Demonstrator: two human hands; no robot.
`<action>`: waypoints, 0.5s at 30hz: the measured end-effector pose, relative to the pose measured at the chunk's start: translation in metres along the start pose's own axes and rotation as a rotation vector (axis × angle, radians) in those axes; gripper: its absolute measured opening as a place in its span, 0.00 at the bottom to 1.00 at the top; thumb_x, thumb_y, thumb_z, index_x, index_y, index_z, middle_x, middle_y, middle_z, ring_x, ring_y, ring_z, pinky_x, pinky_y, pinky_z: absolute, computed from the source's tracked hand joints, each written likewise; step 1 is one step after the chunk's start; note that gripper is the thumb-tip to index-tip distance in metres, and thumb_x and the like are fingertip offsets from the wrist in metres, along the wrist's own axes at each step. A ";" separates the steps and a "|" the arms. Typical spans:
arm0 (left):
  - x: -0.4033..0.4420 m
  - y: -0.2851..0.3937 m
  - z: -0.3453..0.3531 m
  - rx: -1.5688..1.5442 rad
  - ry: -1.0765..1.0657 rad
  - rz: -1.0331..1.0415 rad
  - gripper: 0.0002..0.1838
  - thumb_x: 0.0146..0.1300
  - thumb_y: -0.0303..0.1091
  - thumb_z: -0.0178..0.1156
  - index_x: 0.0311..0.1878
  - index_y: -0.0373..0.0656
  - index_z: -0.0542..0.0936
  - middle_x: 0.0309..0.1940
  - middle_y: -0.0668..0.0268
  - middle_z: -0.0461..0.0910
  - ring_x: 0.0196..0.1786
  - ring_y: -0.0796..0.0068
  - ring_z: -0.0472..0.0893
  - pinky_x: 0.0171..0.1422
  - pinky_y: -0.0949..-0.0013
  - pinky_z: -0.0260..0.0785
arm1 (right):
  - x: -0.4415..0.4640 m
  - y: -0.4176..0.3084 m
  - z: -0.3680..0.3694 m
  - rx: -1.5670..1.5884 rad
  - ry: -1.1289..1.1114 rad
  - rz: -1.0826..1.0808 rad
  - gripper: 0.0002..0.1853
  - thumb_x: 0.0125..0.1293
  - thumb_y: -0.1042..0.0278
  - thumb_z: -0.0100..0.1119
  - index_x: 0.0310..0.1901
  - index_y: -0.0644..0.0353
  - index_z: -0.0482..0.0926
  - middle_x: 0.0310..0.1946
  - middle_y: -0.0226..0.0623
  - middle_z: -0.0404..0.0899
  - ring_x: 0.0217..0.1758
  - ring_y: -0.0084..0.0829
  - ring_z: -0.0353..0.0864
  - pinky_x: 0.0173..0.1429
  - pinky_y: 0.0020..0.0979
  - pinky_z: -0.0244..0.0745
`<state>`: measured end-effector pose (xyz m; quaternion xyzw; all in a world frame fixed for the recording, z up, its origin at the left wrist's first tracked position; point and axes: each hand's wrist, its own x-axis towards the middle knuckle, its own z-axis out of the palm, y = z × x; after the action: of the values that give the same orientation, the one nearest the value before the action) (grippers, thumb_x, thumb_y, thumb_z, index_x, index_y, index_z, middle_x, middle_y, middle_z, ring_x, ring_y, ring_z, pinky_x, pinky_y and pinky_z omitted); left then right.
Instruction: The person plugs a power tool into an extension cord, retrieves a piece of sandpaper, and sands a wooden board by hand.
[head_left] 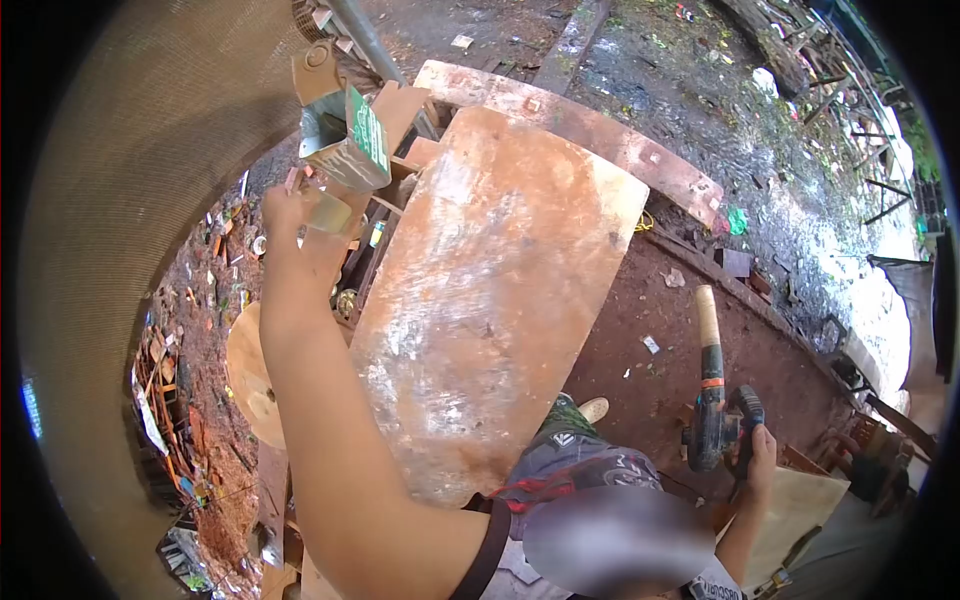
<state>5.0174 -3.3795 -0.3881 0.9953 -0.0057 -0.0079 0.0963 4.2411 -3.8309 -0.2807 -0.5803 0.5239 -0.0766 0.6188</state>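
Right of dusty reddish-brown board: right hand gripped black, tan-nozzled tubular power tool.
Tool handling: seemed rigid, motor-heavy; handle suited grasping.
Left hand: hung beside green-and-brown cardboard carton; fingers' hold was unclear.

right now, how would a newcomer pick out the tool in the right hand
Start at the big scuffed board across the middle of the view. To its right, low in the picture, the person's right hand holds a dark tool. Its pale tan tube and orange band set it apart from the plain, pale panel below.
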 end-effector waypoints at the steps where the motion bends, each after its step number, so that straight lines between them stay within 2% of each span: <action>1: -0.002 -0.006 0.004 -0.004 0.066 0.036 0.20 0.55 0.42 0.61 0.43 0.33 0.84 0.43 0.39 0.83 0.51 0.38 0.82 0.58 0.47 0.72 | 0.000 0.006 -0.001 0.003 0.000 0.001 0.20 0.78 0.49 0.50 0.43 0.62 0.77 0.21 0.28 0.74 0.19 0.19 0.70 0.24 0.22 0.66; 3: -0.009 -0.009 -0.001 -0.008 0.125 0.078 0.20 0.57 0.43 0.60 0.42 0.34 0.85 0.42 0.39 0.83 0.49 0.38 0.82 0.57 0.47 0.73 | 0.001 0.015 -0.004 0.027 0.075 0.022 0.22 0.78 0.48 0.48 0.44 0.62 0.76 0.21 0.29 0.74 0.18 0.20 0.70 0.23 0.23 0.65; 5: -0.013 -0.010 -0.039 -0.154 0.343 0.052 0.21 0.62 0.46 0.62 0.37 0.32 0.85 0.38 0.42 0.84 0.42 0.40 0.84 0.50 0.49 0.74 | -0.008 0.011 0.007 0.047 0.120 0.030 0.22 0.78 0.46 0.48 0.42 0.61 0.76 0.21 0.28 0.73 0.18 0.20 0.70 0.23 0.23 0.65; 7: -0.002 -0.016 -0.093 -0.044 0.448 0.088 0.28 0.65 0.56 0.57 0.38 0.34 0.85 0.42 0.41 0.83 0.46 0.38 0.82 0.53 0.45 0.73 | -0.011 0.011 0.013 0.064 0.157 0.036 0.23 0.78 0.44 0.48 0.40 0.59 0.76 0.20 0.28 0.72 0.18 0.20 0.70 0.22 0.23 0.64; 9: -0.014 0.042 -0.179 -0.115 0.708 0.089 0.32 0.66 0.60 0.56 0.38 0.33 0.86 0.43 0.41 0.83 0.48 0.38 0.82 0.54 0.46 0.72 | -0.014 0.013 0.013 0.100 0.172 0.088 0.23 0.79 0.47 0.47 0.46 0.63 0.77 0.21 0.28 0.73 0.17 0.19 0.70 0.21 0.22 0.65; 11: -0.004 0.067 -0.213 0.002 0.797 0.206 0.33 0.67 0.61 0.55 0.41 0.32 0.85 0.44 0.41 0.83 0.50 0.39 0.82 0.56 0.48 0.72 | -0.011 0.014 0.022 0.107 0.188 0.118 0.23 0.79 0.47 0.48 0.46 0.63 0.77 0.21 0.28 0.73 0.17 0.19 0.69 0.21 0.22 0.65; 13: 0.010 0.094 -0.219 -0.091 0.824 0.271 0.33 0.66 0.60 0.55 0.41 0.31 0.85 0.45 0.42 0.83 0.51 0.40 0.82 0.57 0.48 0.72 | -0.007 0.014 0.027 0.121 0.216 0.131 0.23 0.78 0.46 0.48 0.46 0.63 0.77 0.21 0.27 0.73 0.17 0.19 0.69 0.21 0.21 0.65; 15: 0.030 0.111 -0.204 -0.108 0.773 0.206 0.32 0.66 0.58 0.56 0.41 0.30 0.85 0.45 0.40 0.83 0.50 0.40 0.82 0.57 0.47 0.72 | -0.004 0.016 0.032 0.073 0.176 0.098 0.24 0.78 0.45 0.49 0.46 0.63 0.77 0.21 0.27 0.73 0.17 0.19 0.69 0.21 0.21 0.65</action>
<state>5.0496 -3.4493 -0.1670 0.9126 -0.0684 0.3765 0.1440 4.2550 -3.8026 -0.2980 -0.5223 0.6008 -0.1158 0.5941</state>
